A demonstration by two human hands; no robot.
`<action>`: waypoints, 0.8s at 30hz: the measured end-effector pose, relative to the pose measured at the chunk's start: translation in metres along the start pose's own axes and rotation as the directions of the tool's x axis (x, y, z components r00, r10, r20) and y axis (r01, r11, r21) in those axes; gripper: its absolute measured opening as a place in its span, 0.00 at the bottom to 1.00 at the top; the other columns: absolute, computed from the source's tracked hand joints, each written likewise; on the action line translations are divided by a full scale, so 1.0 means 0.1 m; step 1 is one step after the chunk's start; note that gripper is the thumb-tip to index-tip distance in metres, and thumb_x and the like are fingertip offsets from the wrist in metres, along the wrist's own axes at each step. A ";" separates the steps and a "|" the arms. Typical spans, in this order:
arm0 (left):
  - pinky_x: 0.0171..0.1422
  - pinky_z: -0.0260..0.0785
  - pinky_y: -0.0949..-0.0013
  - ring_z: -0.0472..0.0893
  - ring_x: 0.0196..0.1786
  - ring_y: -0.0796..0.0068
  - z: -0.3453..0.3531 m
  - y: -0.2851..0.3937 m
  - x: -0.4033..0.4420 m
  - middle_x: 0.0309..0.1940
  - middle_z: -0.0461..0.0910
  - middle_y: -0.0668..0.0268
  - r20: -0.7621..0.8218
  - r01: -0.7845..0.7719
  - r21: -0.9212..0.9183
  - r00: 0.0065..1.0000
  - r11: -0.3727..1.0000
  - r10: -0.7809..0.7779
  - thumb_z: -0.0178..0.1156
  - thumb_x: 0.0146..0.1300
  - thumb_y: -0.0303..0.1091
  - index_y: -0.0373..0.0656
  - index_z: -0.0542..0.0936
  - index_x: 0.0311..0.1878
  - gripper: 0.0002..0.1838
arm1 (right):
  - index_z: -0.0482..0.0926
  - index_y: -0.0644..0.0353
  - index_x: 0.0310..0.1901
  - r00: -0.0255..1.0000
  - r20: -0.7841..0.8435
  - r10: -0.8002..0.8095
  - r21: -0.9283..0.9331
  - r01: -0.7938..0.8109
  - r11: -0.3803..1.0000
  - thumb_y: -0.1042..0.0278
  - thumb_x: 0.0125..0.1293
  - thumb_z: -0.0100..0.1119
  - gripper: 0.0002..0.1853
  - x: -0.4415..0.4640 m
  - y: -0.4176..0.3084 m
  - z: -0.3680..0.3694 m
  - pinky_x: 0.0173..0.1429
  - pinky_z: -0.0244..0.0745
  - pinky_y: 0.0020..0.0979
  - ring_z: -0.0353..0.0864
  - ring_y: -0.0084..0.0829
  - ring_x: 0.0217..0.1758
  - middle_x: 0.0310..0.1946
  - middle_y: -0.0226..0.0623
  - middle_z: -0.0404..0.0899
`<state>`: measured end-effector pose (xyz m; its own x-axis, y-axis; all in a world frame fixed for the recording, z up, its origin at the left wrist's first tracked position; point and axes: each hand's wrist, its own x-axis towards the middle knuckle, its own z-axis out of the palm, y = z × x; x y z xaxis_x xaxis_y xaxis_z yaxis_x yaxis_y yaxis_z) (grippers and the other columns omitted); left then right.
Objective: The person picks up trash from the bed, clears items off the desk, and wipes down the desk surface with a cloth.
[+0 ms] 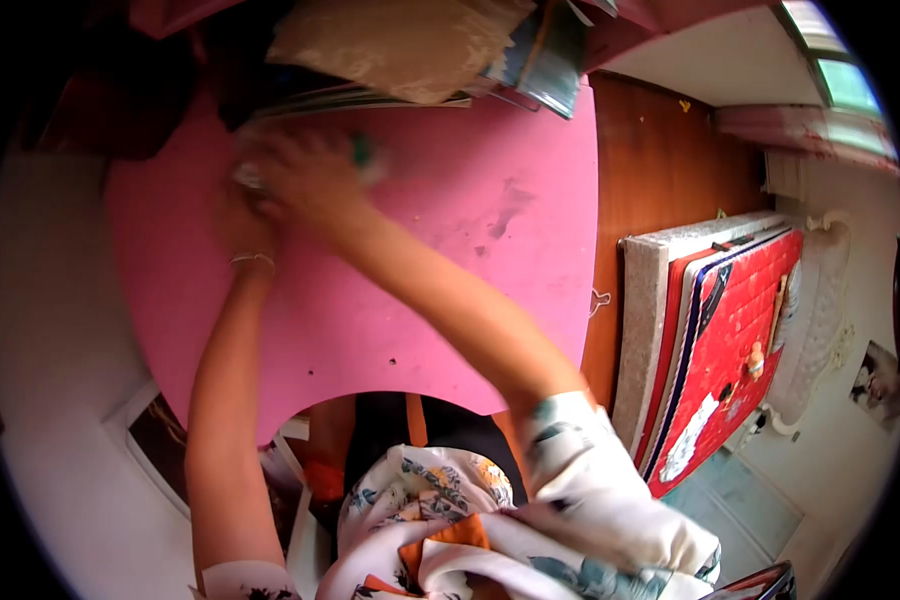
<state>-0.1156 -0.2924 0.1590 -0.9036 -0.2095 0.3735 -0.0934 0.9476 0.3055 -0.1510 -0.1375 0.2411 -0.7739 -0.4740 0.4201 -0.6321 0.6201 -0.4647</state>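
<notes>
Both my hands are close together over the far left part of the pink desk [420, 330], smeared by motion. My right hand [310, 180] reaches across and lies partly over my left hand [245, 220], which has a thin bracelet at its wrist. Right beside my right hand is a blurred whitish thing with a green part [362, 150]. Another small pale, shiny bit [249, 176] shows between the hands. Whether these belong to one object, and which hand grips it, I cannot tell. The left fingers are mostly hidden; the right fingers are blurred.
At the desk's back lie a tan plastic-wrapped packet [400, 45] and stacked books or folders [545, 60]. Dark smudges [505, 210] mark the desktop. Beyond the right edge are a brown wooden floor [660, 170] and a bed with a red mattress [735, 345].
</notes>
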 end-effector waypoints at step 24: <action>0.46 0.66 0.53 0.75 0.44 0.54 -0.17 0.17 0.09 0.40 0.75 0.55 -0.017 -0.027 0.130 0.999 0.991 0.030 0.51 0.59 0.30 0.44 0.74 0.53 0.17 | 0.78 0.53 0.44 0.927 -0.029 0.374 -0.346 -0.360 0.866 0.71 0.49 0.64 0.17 -1.84 0.90 -1.32 0.40 0.72 0.39 0.75 0.38 0.38 0.42 0.35 0.76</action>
<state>-0.1180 -0.2826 0.1820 -0.8988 -0.1851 0.3974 -0.1220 0.9763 0.1789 -0.0604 0.0882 0.2253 -0.9526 -0.1892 0.2382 -0.2547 0.9243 -0.2842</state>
